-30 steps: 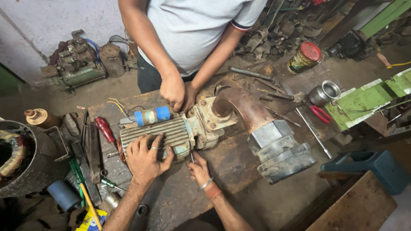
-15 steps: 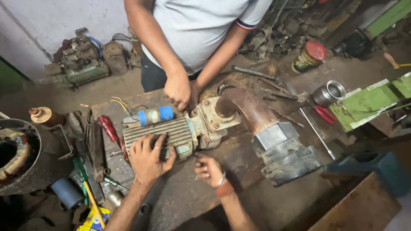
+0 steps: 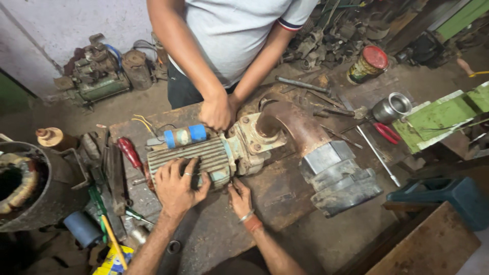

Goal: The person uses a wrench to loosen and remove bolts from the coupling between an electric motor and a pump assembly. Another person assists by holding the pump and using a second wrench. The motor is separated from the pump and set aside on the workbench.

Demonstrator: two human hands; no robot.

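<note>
A grey finned pump motor (image 3: 204,155) lies on a dirty workbench (image 3: 285,203), joined to a rusty pump housing (image 3: 257,137) with a curved pipe (image 3: 298,125). My left hand (image 3: 178,186) lies spread over the motor's finned body and presses on it. My right hand (image 3: 240,198), with a bracelet at the wrist, has its fingertips at the motor's lower edge beside the housing; whether it holds anything is hidden. A blue and grey capacitor (image 3: 183,136) sits on top of the motor. Another person's hands (image 3: 216,109) are clasped on the housing from the far side.
A red-handled screwdriver (image 3: 128,152) and other tools lie left of the motor. A stator in a round shell (image 3: 20,186) stands at far left. Red pliers (image 3: 387,132), a steel cup (image 3: 392,107), a red-lidded tin (image 3: 368,63) and a green machine part (image 3: 443,114) are at right.
My right hand drew back a little from the motor, then returned to its lower edge. My left hand and the other person's hands stay on the motor and housing.
</note>
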